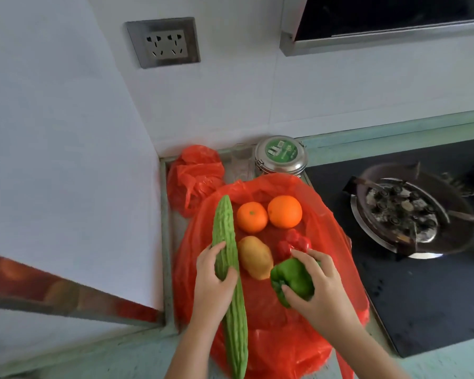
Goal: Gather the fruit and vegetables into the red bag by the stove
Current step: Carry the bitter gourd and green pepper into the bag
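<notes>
A large red plastic bag [329, 228] lies spread flat on the counter left of the stove. On it lie two oranges [252, 216] [284, 211], a yellow-brown mango [255, 257] and a red pepper [294, 241]. My left hand [214, 274] grips a long green bitter gourd [225, 222] that runs along the bag's left edge. My right hand [315, 283] holds a green bell pepper [292, 276] over the bag, just in front of the red pepper.
A second, crumpled red bag [195, 176] sits in the back corner. Beside it stands a metal tin with a green lid [281, 157]. A black hob [422, 296] with a dirty wok [405, 209] lies to the right. The wall closes the left side.
</notes>
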Demonstrator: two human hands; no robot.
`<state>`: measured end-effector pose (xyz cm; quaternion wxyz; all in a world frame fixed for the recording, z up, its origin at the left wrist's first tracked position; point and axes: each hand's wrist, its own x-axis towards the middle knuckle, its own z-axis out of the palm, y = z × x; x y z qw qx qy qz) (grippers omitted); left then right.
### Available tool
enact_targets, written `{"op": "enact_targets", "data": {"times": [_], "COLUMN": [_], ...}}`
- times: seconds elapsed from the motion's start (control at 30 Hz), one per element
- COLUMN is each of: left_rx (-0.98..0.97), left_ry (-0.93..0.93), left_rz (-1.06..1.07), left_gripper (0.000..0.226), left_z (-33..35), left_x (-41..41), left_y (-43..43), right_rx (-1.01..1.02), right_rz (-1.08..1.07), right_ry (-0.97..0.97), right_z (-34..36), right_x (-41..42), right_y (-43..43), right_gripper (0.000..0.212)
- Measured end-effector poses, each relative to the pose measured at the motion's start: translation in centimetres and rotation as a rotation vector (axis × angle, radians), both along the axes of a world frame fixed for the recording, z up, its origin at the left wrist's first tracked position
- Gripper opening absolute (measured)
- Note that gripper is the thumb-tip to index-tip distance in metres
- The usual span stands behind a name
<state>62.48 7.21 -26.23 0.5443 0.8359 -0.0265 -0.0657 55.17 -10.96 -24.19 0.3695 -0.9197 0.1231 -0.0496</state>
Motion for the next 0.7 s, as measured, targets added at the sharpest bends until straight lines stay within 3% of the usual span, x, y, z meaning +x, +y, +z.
{"op": "enact_targets", "data": {"times": [0.7], "left_rx": [0.063], "left_ry": [-0.030], "left_rz": [0.020], "left_gripper": [0.051], "left_z": [-3.8], "left_x": [2.8], "left_y": [-1.4], "right_rx": [-0.131], "right_rz": [-0.136], "right_ry": [0.158], "right_z": [-3.3], "right_x": [2.4], "right_y": [-2.1], "right_gripper": [0.073]}}
